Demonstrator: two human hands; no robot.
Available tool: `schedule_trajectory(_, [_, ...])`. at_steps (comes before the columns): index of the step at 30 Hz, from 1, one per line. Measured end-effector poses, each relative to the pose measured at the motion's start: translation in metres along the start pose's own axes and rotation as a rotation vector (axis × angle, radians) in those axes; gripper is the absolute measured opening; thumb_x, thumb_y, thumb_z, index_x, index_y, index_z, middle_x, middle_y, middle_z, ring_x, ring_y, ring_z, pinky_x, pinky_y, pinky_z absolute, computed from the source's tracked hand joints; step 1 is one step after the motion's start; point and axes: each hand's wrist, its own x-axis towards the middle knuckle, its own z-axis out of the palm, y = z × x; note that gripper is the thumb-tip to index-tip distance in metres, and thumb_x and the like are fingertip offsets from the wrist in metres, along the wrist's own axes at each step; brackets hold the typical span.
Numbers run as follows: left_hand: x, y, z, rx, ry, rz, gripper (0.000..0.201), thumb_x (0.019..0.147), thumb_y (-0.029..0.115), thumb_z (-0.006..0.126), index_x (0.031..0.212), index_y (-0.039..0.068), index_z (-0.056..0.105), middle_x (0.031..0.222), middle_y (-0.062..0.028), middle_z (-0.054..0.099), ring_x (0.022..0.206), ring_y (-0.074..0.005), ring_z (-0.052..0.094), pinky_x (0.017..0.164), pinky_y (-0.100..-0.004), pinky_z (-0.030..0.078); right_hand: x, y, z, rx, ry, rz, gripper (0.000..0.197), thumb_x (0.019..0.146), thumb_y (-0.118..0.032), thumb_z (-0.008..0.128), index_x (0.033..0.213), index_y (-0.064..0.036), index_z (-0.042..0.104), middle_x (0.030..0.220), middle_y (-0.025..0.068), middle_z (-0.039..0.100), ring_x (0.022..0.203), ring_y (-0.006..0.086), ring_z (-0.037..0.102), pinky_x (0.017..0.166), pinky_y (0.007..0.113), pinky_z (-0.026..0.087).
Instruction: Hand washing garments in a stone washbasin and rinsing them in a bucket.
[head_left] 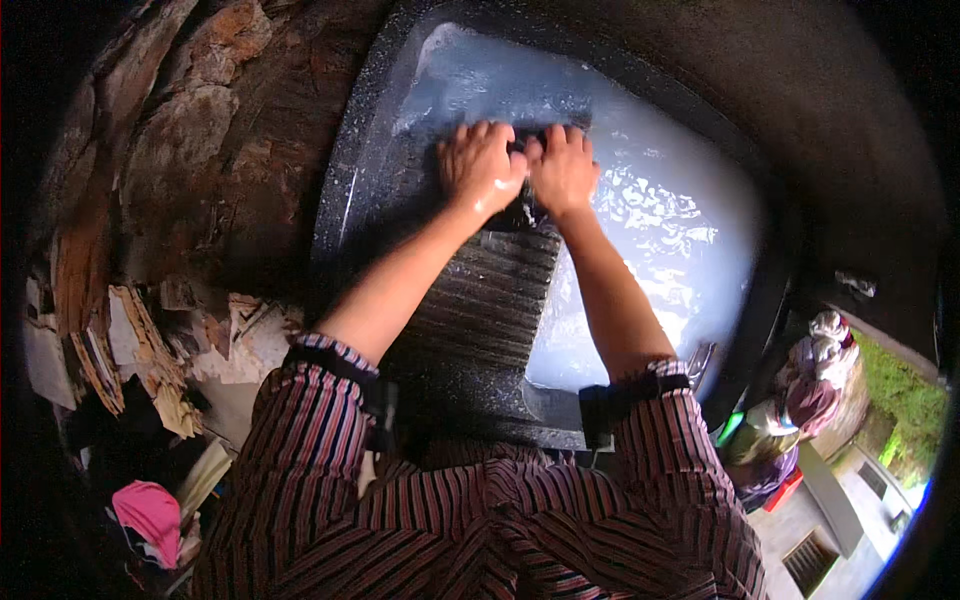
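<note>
My left hand (480, 168) and my right hand (564, 172) are side by side over the upper part of a dark ribbed washboard (478, 290). Both have their fingers curled down, gripping what looks like a dark wet cloth (516, 212). Little of that cloth shows, since it blends with the dark board and my hands cover part of it. The washboard is built into a dark speckled stone sink (345, 195). Cloudy whitish water (650, 230) fills the basin to the right of the board and beyond my hands. Suds cling to my left wrist.
Stacked split firewood (190, 120) and broken boards stand on the left, with a pink cloth (150, 518) lower down. A dark wall rises behind the sink. At the right, a bundle of clothes (815, 385) sits beside the sink, near a red object (783, 492).
</note>
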Motion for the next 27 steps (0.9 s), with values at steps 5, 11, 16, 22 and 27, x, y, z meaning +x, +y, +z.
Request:
schedule_trajectory(5, [-0.054,-0.021,-0.034,-0.196,-0.054,0.328,0.028,0.072,0.030,0.060,0.092,0.010,0.056,0.105,-0.0079,0.049,0.099,-0.0299,0.042,0.081,-0.0448,0.035,-0.056,0.031,-0.010,0.289,-0.026,-0.352,0.037,0.082,-0.041,0.044,0.111,-0.0192,0.051,0.106,0.0103,0.049,0.097,0.0322,0.044,0.078,0.049,0.037])
schedule_trajectory(11, [-0.052,-0.006,-0.027,-0.050,-0.044,0.231,0.022,0.080,0.028,0.052,0.078,0.006,0.053,0.086,-0.0120,0.052,0.084,-0.0334,0.046,0.073,-0.0480,0.034,-0.061,0.012,-0.003,0.088,0.138,-0.414,0.012,0.073,-0.021,0.052,0.081,-0.0121,0.052,0.080,0.0079,0.049,0.078,0.0275,0.046,0.062,0.043,0.035])
schedule_trajectory(16, [0.017,-0.015,0.009,-0.007,0.025,0.011,0.022,0.082,0.026,0.049,0.086,0.006,0.053,0.096,-0.0154,0.053,0.089,-0.0364,0.048,0.075,-0.0427,0.039,0.018,0.023,0.023,0.116,0.029,-0.305,0.026,0.081,-0.035,0.046,0.093,-0.0136,0.055,0.094,0.0103,0.055,0.094,0.0317,0.049,0.075,0.048,0.042])
schedule_trajectory(22, [-0.119,0.000,-0.068,-0.130,-0.073,0.139,0.015,0.074,0.020,0.059,0.085,0.010,0.056,0.099,-0.0121,0.048,0.092,-0.0299,0.046,0.078,-0.0437,0.035,-0.124,0.018,-0.029,0.292,0.146,-0.614,0.023,0.079,-0.029,0.051,0.093,-0.0108,0.055,0.087,0.0113,0.052,0.086,0.0339,0.048,0.073,0.043,0.038])
schedule_trajectory(27, [-0.002,-0.004,0.000,0.119,0.030,-0.066,0.023,0.083,0.027,0.044,0.079,0.008,0.056,0.080,-0.0096,0.057,0.085,-0.0286,0.049,0.069,-0.0458,0.037,-0.008,-0.002,0.002,0.135,0.098,-0.199,0.023,0.083,-0.027,0.045,0.084,-0.0059,0.054,0.084,0.0155,0.054,0.081,0.0352,0.050,0.068,0.046,0.043])
